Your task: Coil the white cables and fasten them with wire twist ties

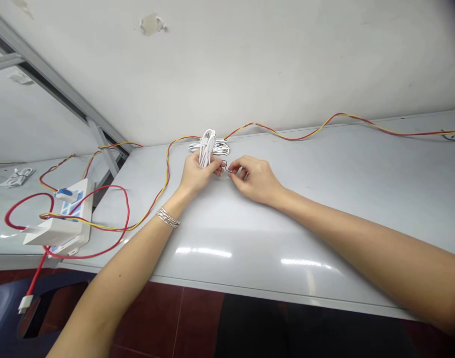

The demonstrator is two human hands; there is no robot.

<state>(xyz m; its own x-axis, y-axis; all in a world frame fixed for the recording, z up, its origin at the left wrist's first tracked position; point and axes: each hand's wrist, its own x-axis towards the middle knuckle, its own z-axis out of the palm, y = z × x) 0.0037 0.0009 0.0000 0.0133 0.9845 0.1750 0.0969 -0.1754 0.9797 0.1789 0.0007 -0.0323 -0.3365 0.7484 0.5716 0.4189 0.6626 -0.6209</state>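
My left hand (198, 171) is closed around a folded bundle of white cable (206, 149), which stands up above the fingers. From the left fingertips a thin black twist tie (226, 167) reaches across to my right hand (254, 178). The right thumb and forefinger pinch its other end. Behind the left hand, a second coiled white cable (222, 147) lies on the grey table (242, 219) near the wall. A silver bracelet (167, 217) circles my left wrist.
On the left lies a white power strip (84, 209) with a white charger (53, 232) and a looping red cable (127, 204). A twisted red and yellow wire (309, 135) runs along the wall. Another white cable bundle (18, 177) lies far left, beyond the metal frame (100, 144).
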